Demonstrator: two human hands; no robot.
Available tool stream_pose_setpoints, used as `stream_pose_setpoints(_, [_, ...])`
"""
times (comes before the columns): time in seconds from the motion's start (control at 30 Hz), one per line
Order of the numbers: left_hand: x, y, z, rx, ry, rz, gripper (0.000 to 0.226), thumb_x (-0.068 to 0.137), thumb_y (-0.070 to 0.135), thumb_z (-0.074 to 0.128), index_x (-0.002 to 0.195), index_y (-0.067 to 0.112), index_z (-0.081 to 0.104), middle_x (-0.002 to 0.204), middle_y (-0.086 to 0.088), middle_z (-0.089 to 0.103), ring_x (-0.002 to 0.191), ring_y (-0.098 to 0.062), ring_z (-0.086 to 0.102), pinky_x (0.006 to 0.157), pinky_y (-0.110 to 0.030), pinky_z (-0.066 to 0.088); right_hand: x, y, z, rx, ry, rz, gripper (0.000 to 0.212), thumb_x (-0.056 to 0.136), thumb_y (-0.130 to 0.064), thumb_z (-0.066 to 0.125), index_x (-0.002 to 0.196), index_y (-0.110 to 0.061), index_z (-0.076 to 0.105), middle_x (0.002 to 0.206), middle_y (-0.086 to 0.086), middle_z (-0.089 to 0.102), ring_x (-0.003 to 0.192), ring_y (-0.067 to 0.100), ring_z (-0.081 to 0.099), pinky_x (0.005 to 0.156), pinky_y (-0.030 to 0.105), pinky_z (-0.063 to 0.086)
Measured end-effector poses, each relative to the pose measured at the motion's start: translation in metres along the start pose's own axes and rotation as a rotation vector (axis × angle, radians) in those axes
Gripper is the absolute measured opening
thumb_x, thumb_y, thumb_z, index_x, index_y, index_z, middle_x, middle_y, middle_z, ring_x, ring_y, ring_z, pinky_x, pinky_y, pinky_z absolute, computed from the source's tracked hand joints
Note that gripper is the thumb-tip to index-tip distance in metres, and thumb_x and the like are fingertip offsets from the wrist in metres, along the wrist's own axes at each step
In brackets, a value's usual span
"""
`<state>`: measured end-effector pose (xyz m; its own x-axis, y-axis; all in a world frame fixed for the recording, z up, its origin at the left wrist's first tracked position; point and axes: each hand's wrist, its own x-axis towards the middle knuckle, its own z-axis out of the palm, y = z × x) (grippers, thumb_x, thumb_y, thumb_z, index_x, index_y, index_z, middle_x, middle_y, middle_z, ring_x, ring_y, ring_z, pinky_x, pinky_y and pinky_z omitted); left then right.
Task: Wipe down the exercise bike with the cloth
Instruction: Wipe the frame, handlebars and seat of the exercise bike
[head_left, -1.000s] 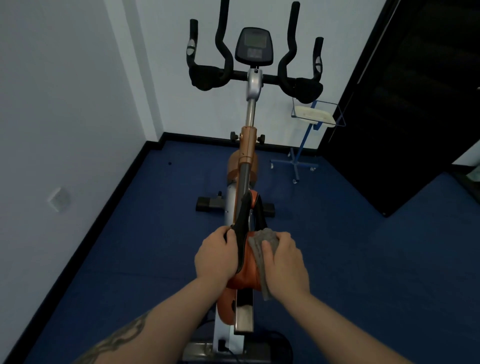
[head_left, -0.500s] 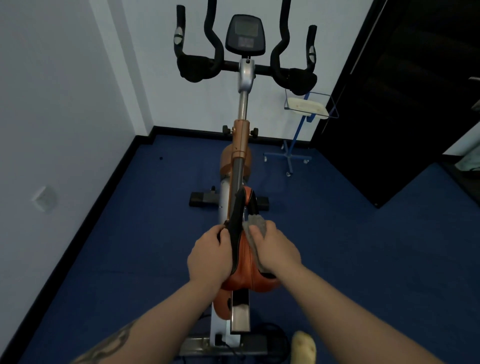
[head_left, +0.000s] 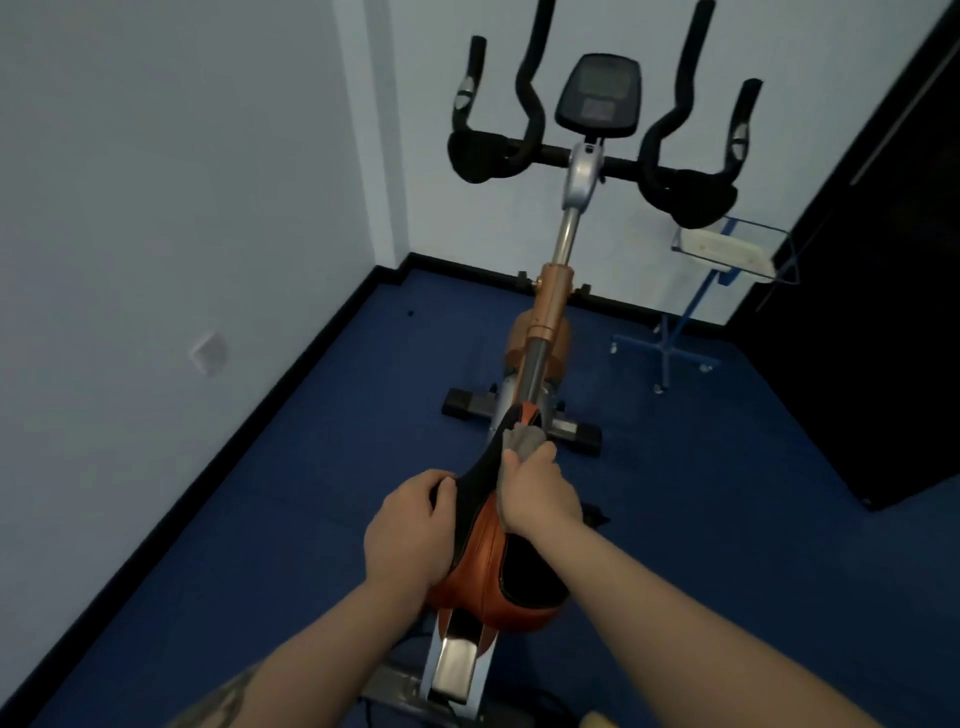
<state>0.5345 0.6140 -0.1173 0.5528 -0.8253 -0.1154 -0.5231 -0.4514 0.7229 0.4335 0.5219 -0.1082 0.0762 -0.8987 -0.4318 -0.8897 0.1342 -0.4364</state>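
Cloth (head_left: 522, 441) has advanced toward the saddle (head_left: 488, 545) nose since a second ago; wiping of the exercise bike (head_left: 540, 358) proceeds. Right hand (head_left: 537, 496) grips the cloth, which protrudes just ahead of its fingers. Left hand (head_left: 410, 530) clasps the saddle's left edge

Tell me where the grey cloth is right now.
In the head view, the grey cloth lies on the nose of the bike saddle, pressed under the right hand, right of the left hand.
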Motion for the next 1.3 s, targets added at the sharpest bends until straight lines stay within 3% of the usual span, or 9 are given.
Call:
stream_pose_setpoints(0.3, [-0.022,0.022,0.016,0.084,0.214,-0.169,0.031,0.101,0.033,0.038,0.093,0.023,0.066,0.09,0.009,0.063,0.084,-0.01,0.058,0.08,-0.041,0.051,0.056,0.002,-0.011,0.298,-0.025,-0.143,0.061,0.103,-0.05,0.02,0.148,-0.01,0.021,0.146,0.017,0.042,0.125,0.034,0.049,0.101,0.042,0.042])
stream_pose_setpoints(0.4, [-0.036,0.029,0.03,0.09,0.383,-0.225,0.029,0.101,0.032,0.04,0.116,0.027,0.065,0.118,0.011,0.062,0.112,-0.013,0.052,0.089,-0.035,0.047,0.072,0.0,-0.013,0.141,0.053,-0.387,0.055,0.104,-0.045,0.024,0.146,-0.01,0.034,0.15,0.012,0.036,0.134,0.029,0.038,0.111,0.04,0.031])
stream_pose_setpoints(0.5, [-0.04,0.037,0.043,-0.01,0.584,-0.347,0.024,0.099,0.032,0.047,0.116,0.03,0.063,0.123,0.012,0.058,0.119,-0.013,0.044,0.089,-0.033,0.042,0.069,0.0,-0.014,-0.357,0.181,-0.872,0.045,0.104,-0.039,0.021,0.119,-0.019,0.059,0.127,0.001,0.058,0.127,0.025,0.043,0.113,0.045,0.025])
stream_pose_setpoints(0.57, [-0.037,0.039,0.047,-0.045,0.651,-0.365,0.021,0.098,0.03,0.051,0.112,0.028,0.065,0.118,0.011,0.06,0.116,-0.011,0.046,0.083,-0.031,0.042,0.06,0.001,-0.015,-0.481,0.061,-1.181,0.05,0.1,-0.04,0.016,0.105,-0.025,0.064,0.109,-0.004,0.065,0.117,0.022,0.049,0.115,0.044,0.015])
stream_pose_setpoints(0.63, [-0.036,0.036,0.051,-0.042,0.673,-0.344,0.02,0.097,0.028,0.052,0.11,0.026,0.067,0.113,0.013,0.063,0.112,-0.006,0.046,0.078,-0.026,0.04,0.065,0.003,-0.025,-0.52,-0.076,-1.297,0.051,0.101,-0.041,0.015,0.105,-0.026,0.064,0.105,-0.006,0.066,0.111,0.019,0.052,0.115,0.037,0.008])
stream_pose_setpoints(0.83, [-0.034,0.033,0.049,-0.06,0.723,-0.348,0.016,0.096,0.026,0.053,0.103,0.032,0.066,0.098,0.029,0.051,0.103,0.009,0.035,0.074,-0.024,0.034,0.079,-0.011,-0.032,-0.569,0.043,-1.095,0.034,0.102,-0.043,0.025,0.107,-0.026,0.054,0.105,-0.002,0.065,0.108,0.021,0.055,0.108,0.039,0.024])
stream_pose_setpoints(1.0, [-0.035,0.034,0.047,-0.103,0.716,-0.372,0.013,0.094,0.028,0.055,0.098,0.04,0.057,0.091,0.028,0.045,0.092,0.008,0.039,0.065,-0.009,0.026,0.069,-0.001,-0.032,-0.495,-0.168,-1.365,0.029,0.101,-0.044,0.024,0.103,-0.028,0.048,0.096,-0.006,0.063,0.101,0.018,0.056,0.11,0.037,0.023])
stream_pose_setpoints(1.17, [-0.037,0.032,0.049,-0.129,0.713,-0.396,0.014,0.095,0.029,0.053,0.1,0.041,0.057,0.098,0.023,0.047,0.087,0.01,0.042,0.067,-0.008,0.027,0.08,-0.011,-0.037,-0.628,0.067,-1.116,0.033,0.102,-0.038,0.027,0.092,-0.026,0.055,0.1,-0.001,0.067,0.104,0.025,0.057,0.099,0.04,0.031])
stream_pose_setpoints(1.3, [-0.034,0.03,0.05,-0.138,0.707,-0.401,0.014,0.095,0.03,0.052,0.1,0.042,0.056,0.099,0.022,0.049,0.088,0.014,0.044,0.066,-0.012,0.029,0.061,0.0,-0.02,-0.514,-0.039,-1.379,0.035,0.102,-0.043,0.021,0.095,-0.027,0.051,0.091,-0.003,0.067,0.095,0.024,0.06,0.1,0.042,0.033])
